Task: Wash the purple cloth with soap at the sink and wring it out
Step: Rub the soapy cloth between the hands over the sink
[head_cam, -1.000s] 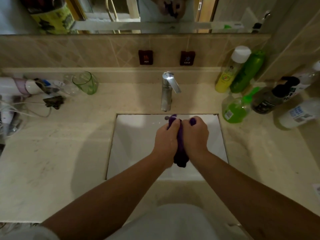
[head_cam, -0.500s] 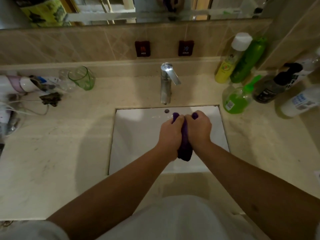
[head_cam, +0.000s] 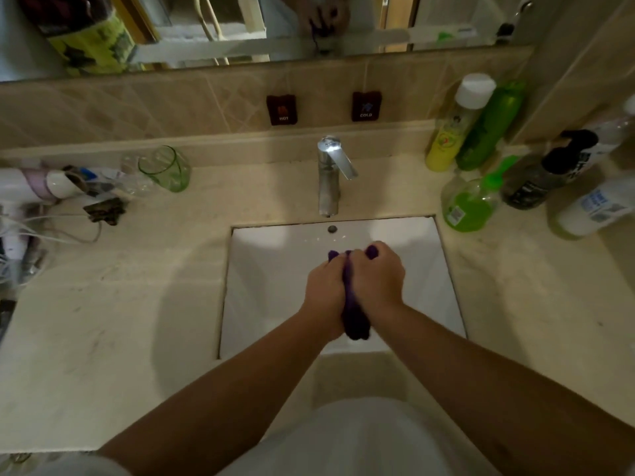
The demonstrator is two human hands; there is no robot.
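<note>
The purple cloth (head_cam: 354,317) is bunched into a tight roll over the white sink (head_cam: 271,286). My left hand (head_cam: 324,290) and my right hand (head_cam: 376,280) grip it side by side, fingers curled round it, knuckles nearly touching. Small purple ends stick out past my fingers and a thicker end hangs below my wrists. The chrome tap (head_cam: 330,176) stands behind the basin; I see no water running from it. A pump bottle of green soap (head_cam: 469,204) stands on the counter just right of the sink.
Several bottles (head_cam: 457,128) crowd the counter's back right corner. A green glass (head_cam: 168,170) and a white hair dryer (head_cam: 24,187) with its cord lie at the left. Hot and cold tags (head_cam: 281,109) hang on the tiled wall under the mirror.
Both hands keep their grip on the cloth and have shifted slightly toward me over the basin. The view has tilted a little downward.
</note>
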